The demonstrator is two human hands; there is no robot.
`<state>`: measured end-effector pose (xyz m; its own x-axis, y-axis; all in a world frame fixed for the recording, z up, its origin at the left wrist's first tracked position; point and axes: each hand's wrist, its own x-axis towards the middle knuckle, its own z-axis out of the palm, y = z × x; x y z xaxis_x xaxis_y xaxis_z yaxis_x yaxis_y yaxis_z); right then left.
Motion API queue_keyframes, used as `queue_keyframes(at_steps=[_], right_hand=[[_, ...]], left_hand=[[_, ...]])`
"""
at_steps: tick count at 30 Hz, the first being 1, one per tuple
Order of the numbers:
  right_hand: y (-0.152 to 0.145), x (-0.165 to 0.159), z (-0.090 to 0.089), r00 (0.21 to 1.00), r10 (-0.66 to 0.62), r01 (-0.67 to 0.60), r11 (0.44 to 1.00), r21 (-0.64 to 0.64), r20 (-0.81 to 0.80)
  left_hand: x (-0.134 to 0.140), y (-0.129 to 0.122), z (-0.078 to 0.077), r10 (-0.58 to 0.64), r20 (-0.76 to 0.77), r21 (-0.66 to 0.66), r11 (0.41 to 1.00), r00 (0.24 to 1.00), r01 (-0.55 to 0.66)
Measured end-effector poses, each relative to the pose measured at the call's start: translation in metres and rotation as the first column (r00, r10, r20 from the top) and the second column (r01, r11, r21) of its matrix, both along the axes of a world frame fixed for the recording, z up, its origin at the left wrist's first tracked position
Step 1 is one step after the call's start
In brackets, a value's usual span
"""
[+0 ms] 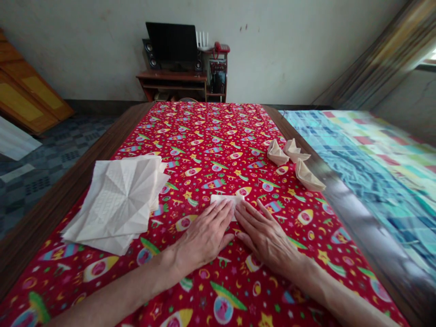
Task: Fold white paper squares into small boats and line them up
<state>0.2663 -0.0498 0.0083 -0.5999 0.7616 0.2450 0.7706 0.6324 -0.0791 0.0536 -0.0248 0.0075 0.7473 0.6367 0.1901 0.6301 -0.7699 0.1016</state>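
Observation:
A small folded piece of white paper [227, 198] lies flat on the red patterned cloth, mostly covered by my fingers. My left hand [209, 227] rests on its left part, fingers stretched out flat and thumb apart. From the other side my right hand [262, 229] lies over its right edge, its fingers spread. The fingertips of both hands nearly meet on the paper. To the left is a stack of creased white paper sheets [119, 200]. At the right edge of the cloth sit three folded paper boats [277, 153].
The red cloth [211, 150] covers a dark wooden table [112, 143]. Beyond the far end stands a desk [173, 77] with a black monitor [173, 43], speakers and a red telephone [221, 47]. A bed with a checked cover [357, 150] adjoins the right side; a wooden cabinet [30, 86] is far left.

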Motion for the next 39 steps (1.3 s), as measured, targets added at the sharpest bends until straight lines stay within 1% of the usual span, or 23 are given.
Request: queue_keyframes(at_steps=[2,4,7,11,13,15,17,19,21,24,26,28,32,34,35,37,39], right_hand=[[0.009,0.000,0.000,1.000,-0.010,0.009,1.000,-0.015,-0.005],[0.015,0.002,0.000,1.000,-0.018,0.018,0.999,-0.026,-0.019],[0.019,0.005,-0.001,0.999,-0.041,0.040,0.998,-0.042,-0.025],[0.022,0.011,-0.005,0.995,-0.077,0.075,0.996,-0.038,-0.063],[0.024,0.016,-0.008,0.987,-0.112,0.110,0.994,-0.027,-0.118],[0.025,0.021,-0.009,0.961,-0.173,0.174,0.985,-0.016,-0.216],[0.025,0.023,-0.008,0.906,-0.241,0.250,0.968,-0.019,-0.347],[0.023,0.021,-0.004,0.851,-0.308,0.310,0.948,-0.066,-0.425],[0.022,0.015,0.001,0.826,-0.384,0.348,0.923,-0.162,-0.412],[0.027,0.003,0.005,0.815,-0.472,0.381,0.873,-0.304,-0.335],[0.033,-0.003,0.005,0.813,-0.492,0.389,0.857,-0.337,-0.312],[0.036,-0.007,0.003,0.810,-0.494,0.390,0.856,-0.339,-0.316],[0.035,-0.008,-0.003,0.842,-0.435,0.311,0.875,-0.370,-0.320],[0.033,-0.007,-0.004,0.858,-0.387,0.270,0.899,-0.345,-0.336],[0.033,-0.007,-0.003,0.857,-0.369,0.265,0.914,-0.308,-0.360],[0.034,-0.007,0.003,0.840,-0.332,0.277,0.942,-0.188,-0.428],[0.036,-0.007,0.013,0.832,-0.282,0.305,0.952,-0.031,-0.477]], left_hand=[[0.004,0.006,-0.003,0.010,0.006,-0.002,1.000,1.000,-0.010],[0.001,0.011,-0.004,0.040,-0.002,0.001,0.999,0.999,-0.040],[-0.010,0.016,-0.004,0.068,-0.036,0.015,0.998,0.997,-0.068],[-0.024,0.014,-0.003,0.097,-0.046,0.049,0.994,0.994,-0.095],[-0.029,0.012,-0.005,0.103,-0.034,0.061,0.993,0.994,-0.101],[-0.031,0.010,-0.006,0.106,-0.022,0.071,0.992,0.994,-0.104],[-0.032,0.009,-0.007,0.109,-0.015,0.076,0.991,0.994,-0.107],[-0.032,0.009,-0.008,0.115,-0.015,0.074,0.991,0.993,-0.114],[-0.031,0.009,-0.009,0.122,-0.013,0.069,0.990,0.992,-0.121],[-0.031,0.009,-0.009,0.122,0.007,0.062,0.991,0.992,-0.122],[-0.031,0.010,-0.010,0.122,0.018,0.054,0.991,0.992,-0.122],[-0.032,0.010,-0.011,0.120,0.022,0.046,0.992,0.993,-0.121],[-0.031,0.010,-0.012,0.115,0.076,0.037,0.992,0.990,-0.118],[-0.031,0.011,-0.010,0.125,0.120,0.029,0.991,0.985,-0.129],[-0.030,0.012,-0.008,0.133,0.144,0.029,0.990,0.981,-0.138],[-0.030,0.013,0.001,0.143,0.200,0.051,0.986,0.969,-0.156],[-0.030,0.014,0.013,0.138,0.258,0.108,0.979,0.956,-0.170]])
